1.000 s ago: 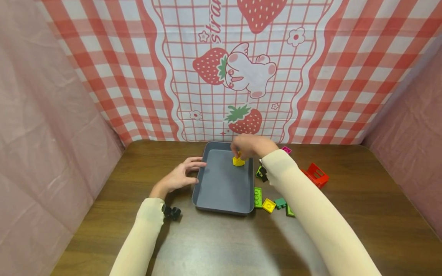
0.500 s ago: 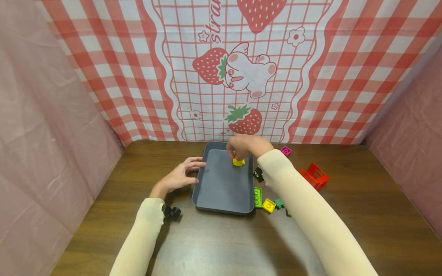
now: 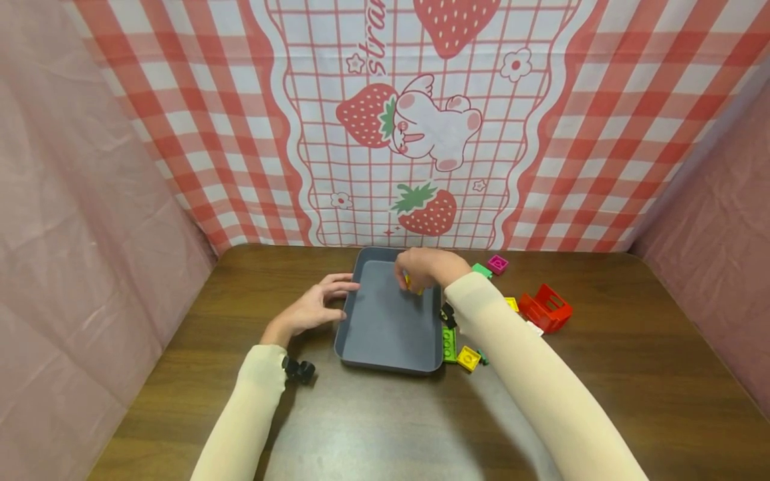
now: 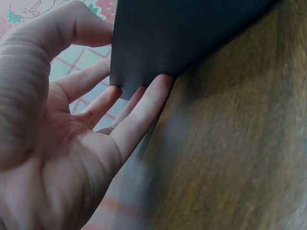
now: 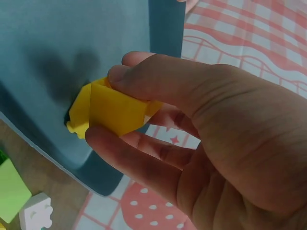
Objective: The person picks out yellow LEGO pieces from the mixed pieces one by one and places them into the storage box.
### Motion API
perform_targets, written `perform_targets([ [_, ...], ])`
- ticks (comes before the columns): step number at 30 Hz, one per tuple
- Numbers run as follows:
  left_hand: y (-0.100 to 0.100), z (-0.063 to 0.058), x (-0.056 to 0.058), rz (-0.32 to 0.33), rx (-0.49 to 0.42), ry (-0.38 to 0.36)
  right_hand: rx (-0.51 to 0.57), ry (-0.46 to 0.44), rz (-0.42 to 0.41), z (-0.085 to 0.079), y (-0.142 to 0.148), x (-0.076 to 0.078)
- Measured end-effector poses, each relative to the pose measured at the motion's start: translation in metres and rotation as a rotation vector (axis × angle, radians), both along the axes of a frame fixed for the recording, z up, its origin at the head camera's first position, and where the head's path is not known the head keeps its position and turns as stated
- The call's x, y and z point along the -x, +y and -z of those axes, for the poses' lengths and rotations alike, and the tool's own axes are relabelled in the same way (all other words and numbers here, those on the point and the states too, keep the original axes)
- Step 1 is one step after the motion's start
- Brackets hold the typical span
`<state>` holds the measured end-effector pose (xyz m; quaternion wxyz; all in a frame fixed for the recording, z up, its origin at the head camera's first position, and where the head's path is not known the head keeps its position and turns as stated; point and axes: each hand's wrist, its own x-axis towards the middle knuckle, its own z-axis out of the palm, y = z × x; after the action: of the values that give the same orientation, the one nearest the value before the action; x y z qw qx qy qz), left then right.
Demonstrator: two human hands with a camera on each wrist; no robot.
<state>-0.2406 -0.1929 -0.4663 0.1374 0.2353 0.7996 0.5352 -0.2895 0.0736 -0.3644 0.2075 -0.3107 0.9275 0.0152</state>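
A grey rectangular tray (image 3: 388,334) lies on the table. My left hand (image 3: 309,307) rests against its left side, fingertips and thumb touching the outer wall and rim. In the left wrist view, the fingers (image 4: 144,110) are mostly extended along the dark wall. Over the tray's far right part, my right hand (image 3: 427,267) pinches a yellow toy block (image 5: 117,108) with slanted faces between thumb and fingertips. A second yellow part with small studs (image 5: 79,115) shows right behind that block; whether the two are joined, I cannot tell. In the head view my fingers hide most of the yellow.
Right of the tray lie a lime-green brick (image 3: 449,345), a yellow square brick (image 3: 468,359), a black piece (image 3: 448,315), a green brick (image 3: 482,270) and a magenta brick (image 3: 497,264). Farther right sits a red open piece (image 3: 546,309). A patterned cloth (image 3: 421,133) hangs behind the table.
My right hand has come slightly nearer and lower, covering more of the yellow block. Its sleeve has shifted, uncovering green, yellow and white pieces. The left hand and tray have stayed put.
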Motion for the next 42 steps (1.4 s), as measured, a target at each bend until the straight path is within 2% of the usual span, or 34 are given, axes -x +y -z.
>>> perform_targets([
  [12,0.0,0.001,0.001,-0.001,-0.008,0.005,-0.009,-0.088,0.023,0.009,0.002,-0.004],
  [42,-0.001,-0.002,-0.001,0.003,-0.005,0.0,-0.021,-0.088,0.004,0.03,0.007,-0.003],
])
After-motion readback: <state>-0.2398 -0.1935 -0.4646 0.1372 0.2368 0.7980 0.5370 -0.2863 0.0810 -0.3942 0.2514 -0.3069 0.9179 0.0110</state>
